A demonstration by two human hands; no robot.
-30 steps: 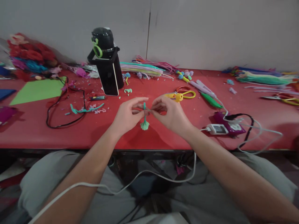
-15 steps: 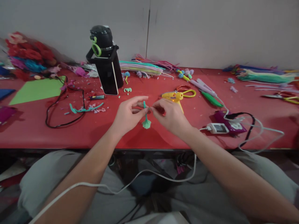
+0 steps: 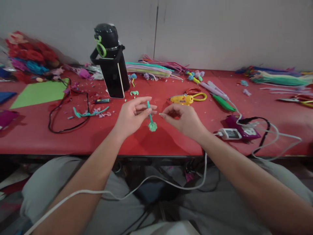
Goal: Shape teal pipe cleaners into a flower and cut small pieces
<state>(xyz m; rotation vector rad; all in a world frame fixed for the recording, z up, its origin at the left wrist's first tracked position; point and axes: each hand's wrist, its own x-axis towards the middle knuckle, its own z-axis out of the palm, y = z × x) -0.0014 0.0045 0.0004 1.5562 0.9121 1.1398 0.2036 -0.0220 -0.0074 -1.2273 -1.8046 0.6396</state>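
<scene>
Between the thumb and fingers of my left hand (image 3: pixel 132 116) is a green stem with a ruffled green flower (image 3: pixel 153 126) at its lower end, hanging above the red table (image 3: pixel 137 143). My right hand (image 3: pixel 183 119) is a little to the right, apart from the stem, its thumb and forefinger pinched on a tiny pale green piece (image 3: pixel 160 114). Just behind my right hand lies a yellow glue gun (image 3: pixel 181 99), beside scissors with red and yellow handles (image 3: pixel 200 96).
A black bottle (image 3: pixel 107 36) with a phone (image 3: pixel 113 81) against it stands behind my left hand. Pipe cleaners (image 3: pixel 151 69) lie along the wall. A black cable (image 3: pixel 50 119) loops at left; a power bank (image 3: pixel 230 133) with white cables lies right.
My hands have moved apart, and the right one has drawn away from the stem with a tiny piece in its pinch. The flower has swung slightly and its face shows more.
</scene>
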